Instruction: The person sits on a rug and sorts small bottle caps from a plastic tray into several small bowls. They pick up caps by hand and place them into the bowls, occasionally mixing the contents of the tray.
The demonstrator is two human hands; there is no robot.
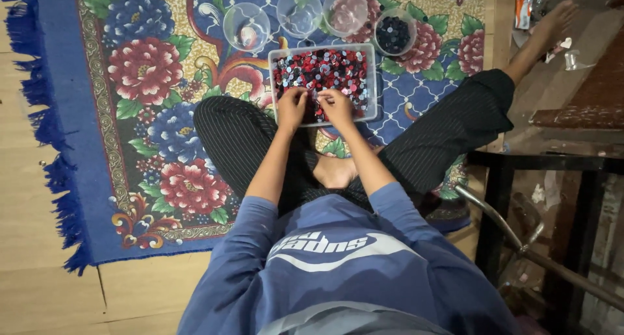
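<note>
Both hands are working w/ fingers bent down into a clear tray of red, black & blue buttons: left hand at 9 o'clock, right hand just beside it; can't tell what they're pinching. Four round bowls are sitting at 12 o'clock on a floral rug.

the light is soft and fairly dim, strongest over the floral rug toward eleven o'clock, where colours stay vivid. toward three and four o'clock the frame sinks into murky shadow around the dark table frame. small glints sit on the clear cups at twelve o'clock. edges bow slightly outward. fine detail in the tray is smeared and grainy.
</note>
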